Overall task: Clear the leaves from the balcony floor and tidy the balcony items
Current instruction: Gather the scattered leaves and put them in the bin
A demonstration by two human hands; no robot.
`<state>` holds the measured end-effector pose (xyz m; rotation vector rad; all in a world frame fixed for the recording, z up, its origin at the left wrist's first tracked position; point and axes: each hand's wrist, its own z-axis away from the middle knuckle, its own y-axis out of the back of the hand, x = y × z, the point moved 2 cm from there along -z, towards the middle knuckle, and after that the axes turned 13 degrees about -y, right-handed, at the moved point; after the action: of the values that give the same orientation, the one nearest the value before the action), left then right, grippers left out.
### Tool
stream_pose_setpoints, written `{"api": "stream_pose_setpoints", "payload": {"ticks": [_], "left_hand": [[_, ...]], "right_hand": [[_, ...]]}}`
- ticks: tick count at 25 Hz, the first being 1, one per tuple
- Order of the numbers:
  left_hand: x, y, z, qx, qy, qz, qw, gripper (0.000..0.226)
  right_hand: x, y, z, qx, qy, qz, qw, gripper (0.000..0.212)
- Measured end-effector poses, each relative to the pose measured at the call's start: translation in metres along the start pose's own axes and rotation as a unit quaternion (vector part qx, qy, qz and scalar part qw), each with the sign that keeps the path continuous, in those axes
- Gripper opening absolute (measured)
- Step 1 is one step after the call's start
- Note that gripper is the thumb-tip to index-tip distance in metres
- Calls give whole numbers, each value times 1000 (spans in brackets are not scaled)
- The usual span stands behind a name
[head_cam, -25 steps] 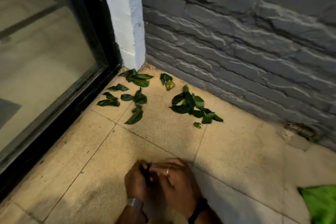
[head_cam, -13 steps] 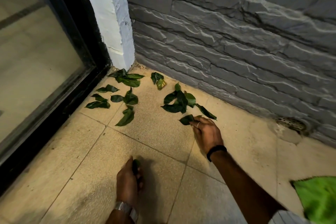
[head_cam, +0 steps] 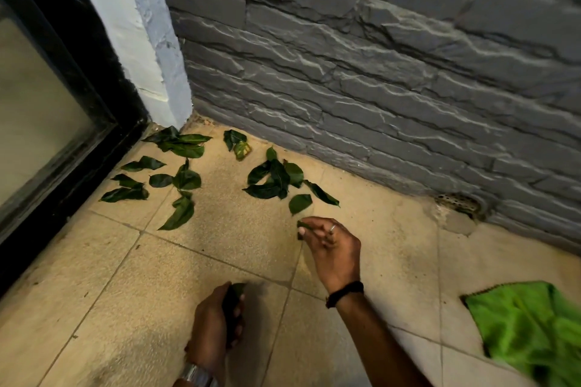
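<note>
A black door frame (head_cam: 78, 122) runs along the left edge, and a white pillar (head_cam: 138, 50) stands in the corner where it meets the grey stone wall (head_cam: 377, 72). On the tiled balcony floor (head_cam: 94, 276), at about 10 o'clock from the left hand, a scatter of green leaves (head_cam: 176, 173) lies near the door frame and the pillar's foot. The left hand (head_cam: 217, 324), low in the view at 6 o'clock, has its fingers curled round a bunch of gathered leaves (head_cam: 234, 295), dark and partly hidden in the fist. Toward 12 o'clock from that hand, a second cluster of leaves (head_cam: 276, 179) lies close to the base of the wall, with a single leaf (head_cam: 300, 203) just beside it at the near edge. The right hand (head_cam: 330, 245) hovers just below that single leaf, at its 6 o'clock, apart from it, and pinches a small leaf (head_cam: 302, 225) between thumb and fingertips; a ring sits on one finger and a black band on the wrist. A round drain grate (head_cam: 459, 203) sits at the wall's foot at 2 o'clock from the right hand. A bright green cloth (head_cam: 528, 333) lies on the floor at the far right, at 4 o'clock.
</note>
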<state>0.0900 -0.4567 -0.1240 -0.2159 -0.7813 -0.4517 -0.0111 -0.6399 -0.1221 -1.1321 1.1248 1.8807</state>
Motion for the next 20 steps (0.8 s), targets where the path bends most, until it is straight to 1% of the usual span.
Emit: {"api": "stream_pose_setpoints", "payload": {"ticks": [2,4,6,8,9,11,13,14,15,17,18,20], "left_hand": [[2,-4,0,-7,10,-1,1000,41],[4,-8,-1,-11,20,1,1000,40],[6,-14,0,-18,27,28,999,42],[8,-25,4,-34,27,95,994,43],[10,-30,9,-47,26,130,990,42],[11,-38,15,-77,34,220,972,29],[10,-38,15,-85,32,285,954,23],[8,-36,11,-78,27,281,956,23],[6,-32,7,-62,10,245,967,27],[4,-22,-3,-7,-62,117,991,36],[4,-17,-5,17,-97,67,993,38],[3,-11,-6,46,-128,30,990,38]], "right_hand": [[-6,-5,13,-11,-30,-77,997,23],[-11,-14,29,-14,-52,-129,990,19],[-14,-27,54,-40,-67,-150,986,17],[-13,-40,79,-77,-74,-150,983,14],[-10,-44,88,-82,-54,-119,988,14],[1,-47,99,-49,42,6,998,16],[9,-46,103,-20,113,96,989,18],[12,-46,104,-17,139,125,982,18],[15,-46,106,-20,172,142,974,18],[17,-49,111,-32,240,170,955,16],[16,-52,116,-44,251,180,950,17],[9,-54,126,-75,244,213,943,19]]}}
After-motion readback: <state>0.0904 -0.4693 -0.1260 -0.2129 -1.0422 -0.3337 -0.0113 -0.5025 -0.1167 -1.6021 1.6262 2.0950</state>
